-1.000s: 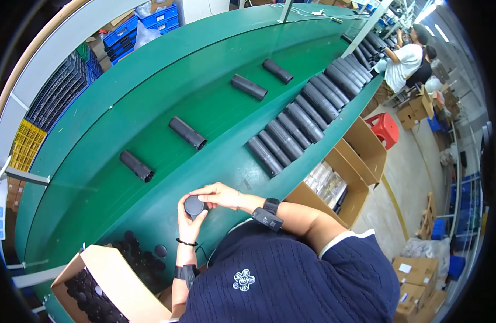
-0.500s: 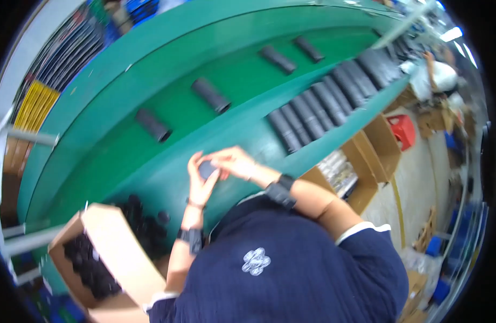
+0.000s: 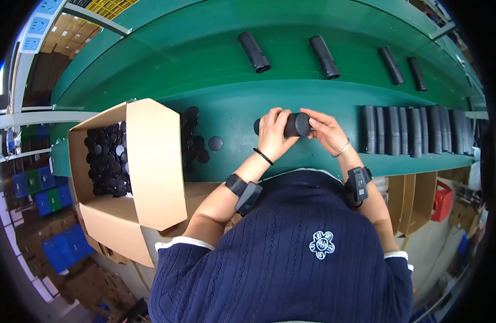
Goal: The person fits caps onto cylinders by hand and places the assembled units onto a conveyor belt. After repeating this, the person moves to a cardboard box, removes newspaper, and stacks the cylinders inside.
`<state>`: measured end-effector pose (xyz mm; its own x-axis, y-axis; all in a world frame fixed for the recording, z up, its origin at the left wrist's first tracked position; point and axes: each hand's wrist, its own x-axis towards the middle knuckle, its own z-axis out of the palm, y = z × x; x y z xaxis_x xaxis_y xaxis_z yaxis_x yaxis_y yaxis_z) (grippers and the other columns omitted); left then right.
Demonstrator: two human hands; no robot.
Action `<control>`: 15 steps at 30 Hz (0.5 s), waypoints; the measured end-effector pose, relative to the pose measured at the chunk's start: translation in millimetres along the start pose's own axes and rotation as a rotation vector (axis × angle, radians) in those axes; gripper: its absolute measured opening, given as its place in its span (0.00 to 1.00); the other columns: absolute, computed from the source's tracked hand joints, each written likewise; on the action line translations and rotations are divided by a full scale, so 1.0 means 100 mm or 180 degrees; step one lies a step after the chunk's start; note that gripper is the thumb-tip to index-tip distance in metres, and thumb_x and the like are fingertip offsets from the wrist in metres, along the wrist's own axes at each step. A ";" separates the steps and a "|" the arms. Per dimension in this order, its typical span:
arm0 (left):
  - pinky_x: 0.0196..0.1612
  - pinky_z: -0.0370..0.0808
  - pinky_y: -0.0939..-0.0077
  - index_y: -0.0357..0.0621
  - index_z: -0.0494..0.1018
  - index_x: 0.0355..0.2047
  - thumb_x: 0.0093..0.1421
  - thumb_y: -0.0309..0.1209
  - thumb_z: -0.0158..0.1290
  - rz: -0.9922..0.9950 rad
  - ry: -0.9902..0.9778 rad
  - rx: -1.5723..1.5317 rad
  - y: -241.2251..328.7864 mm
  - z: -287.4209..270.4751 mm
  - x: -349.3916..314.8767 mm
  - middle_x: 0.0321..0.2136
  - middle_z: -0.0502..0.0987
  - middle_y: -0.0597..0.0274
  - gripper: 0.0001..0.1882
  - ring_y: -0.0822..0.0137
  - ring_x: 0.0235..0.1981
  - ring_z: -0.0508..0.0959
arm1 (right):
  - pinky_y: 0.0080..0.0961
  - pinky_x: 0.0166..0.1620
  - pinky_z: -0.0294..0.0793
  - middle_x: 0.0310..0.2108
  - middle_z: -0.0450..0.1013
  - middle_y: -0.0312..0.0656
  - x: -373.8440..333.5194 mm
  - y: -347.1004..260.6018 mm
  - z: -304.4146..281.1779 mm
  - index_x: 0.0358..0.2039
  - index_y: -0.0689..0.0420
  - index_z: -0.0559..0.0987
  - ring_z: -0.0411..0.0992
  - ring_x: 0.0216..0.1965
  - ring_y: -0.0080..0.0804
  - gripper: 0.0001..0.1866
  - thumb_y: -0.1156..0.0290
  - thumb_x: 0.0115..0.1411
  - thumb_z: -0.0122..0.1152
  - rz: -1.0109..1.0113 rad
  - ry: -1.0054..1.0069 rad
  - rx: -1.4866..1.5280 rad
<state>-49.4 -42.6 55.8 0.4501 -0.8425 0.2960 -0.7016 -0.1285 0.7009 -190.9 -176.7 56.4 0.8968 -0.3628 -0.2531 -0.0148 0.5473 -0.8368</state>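
A black cylindrical tube [image 3: 292, 126] lies sideways in front of my chest, above the green worktop [image 3: 231, 167]. My left hand [image 3: 273, 131] is wrapped around its body, and one end of the tube sticks out left of the fingers. A round black cap [image 3: 303, 124] covers the tube's right end. Thumb and fingers of my right hand [image 3: 327, 133] close on the edge of that cap. Left of my hands, a loose black disc-shaped cap [image 3: 215, 144] rests flat on the worktop, beside a heap of similar caps [image 3: 196, 148].
An open cardboard box [image 3: 153, 161] with many black caps stands at the left. At the right, several black tubes [image 3: 390, 130] lie side by side. Other tubes [image 3: 324, 57] are spread along the green belt [image 3: 205, 59] beyond. Another cardboard box [image 3: 420, 199] and a red bin [image 3: 442, 201] are lower right.
My view has turned, bringing the cap box further into sight. Earlier my hands held a round, disc-like piece; now they hold a tube with a cap at its end.
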 end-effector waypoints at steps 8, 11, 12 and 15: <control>0.44 0.70 0.77 0.41 0.66 0.47 0.52 0.36 0.62 -0.1844 -0.1166 -0.3403 0.03 -0.11 0.02 0.39 0.74 0.61 0.26 0.72 0.42 0.73 | 0.17 0.38 0.70 0.39 0.72 0.34 0.04 -0.01 0.11 0.56 0.59 0.69 0.68 0.33 0.18 0.22 0.67 0.63 0.54 0.0089 0.0028 0.0154; 0.45 0.70 0.76 0.41 0.66 0.48 0.54 0.34 0.60 -0.1834 -0.1335 -0.3741 0.02 -0.15 0.02 0.39 0.74 0.63 0.24 0.72 0.41 0.73 | 0.17 0.38 0.70 0.38 0.72 0.34 0.05 0.00 0.12 0.56 0.60 0.68 0.68 0.32 0.19 0.22 0.67 0.63 0.54 0.0123 0.0015 0.0105; 0.46 0.70 0.76 0.41 0.66 0.48 0.54 0.34 0.60 -0.1890 -0.1382 -0.3911 0.02 -0.17 0.02 0.39 0.75 0.62 0.23 0.72 0.41 0.74 | 0.18 0.38 0.70 0.37 0.71 0.34 0.05 0.00 0.12 0.55 0.60 0.68 0.68 0.32 0.19 0.22 0.68 0.62 0.54 0.0115 -0.0001 0.0136; 0.46 0.70 0.76 0.43 0.67 0.48 0.55 0.34 0.58 -0.1754 -0.1634 -0.4333 -0.01 -0.21 0.02 0.38 0.75 0.62 0.22 0.71 0.40 0.74 | 0.18 0.37 0.71 0.35 0.71 0.34 0.04 0.02 0.15 0.56 0.61 0.68 0.68 0.32 0.20 0.22 0.69 0.62 0.55 0.0051 -0.0039 0.0148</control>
<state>-36.0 -32.9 69.1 0.0443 -0.9714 -0.2334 0.6213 -0.1561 0.7678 -181.0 -165.9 60.6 0.9020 -0.3445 -0.2602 -0.0089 0.5877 -0.8090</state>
